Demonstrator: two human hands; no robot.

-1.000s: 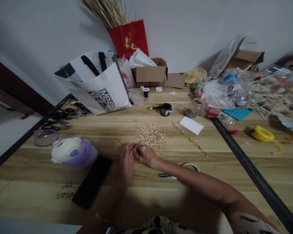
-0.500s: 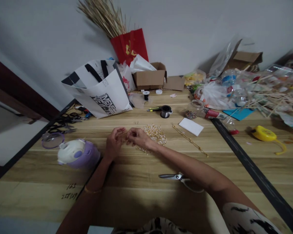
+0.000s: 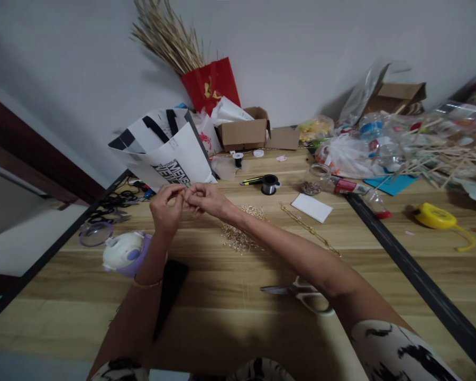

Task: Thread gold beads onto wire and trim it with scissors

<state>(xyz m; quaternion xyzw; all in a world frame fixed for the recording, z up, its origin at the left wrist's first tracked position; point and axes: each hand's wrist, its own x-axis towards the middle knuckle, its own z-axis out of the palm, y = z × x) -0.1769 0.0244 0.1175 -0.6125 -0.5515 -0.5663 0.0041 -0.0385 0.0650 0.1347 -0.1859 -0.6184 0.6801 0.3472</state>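
Note:
My left hand [image 3: 167,209] and my right hand [image 3: 204,200] meet fingertip to fingertip above the table, in front of the white paper bag. Both are closed in a pinch, and whatever lies between the fingers is too small to make out. Under my right forearm spreads a pile of gold and clear beads [image 3: 238,238]. Right of the pile lies a gold beaded chain [image 3: 311,230]. Scissors with pale handles [image 3: 297,292] rest beneath my right forearm, closer to me.
A purple and white container [image 3: 125,254] stands beside my left forearm. Behind the beads are a wire spool [image 3: 269,184] and a yellow-black cutter [image 3: 252,180]. A white card [image 3: 311,207], a glass jar [image 3: 316,180] and a yellow tape measure [image 3: 436,216] lie to the right.
Both hands have risen and shifted left, away from the bead pile, and stay together. The left fingers have closed into a pinch. The camera view has moved slightly.

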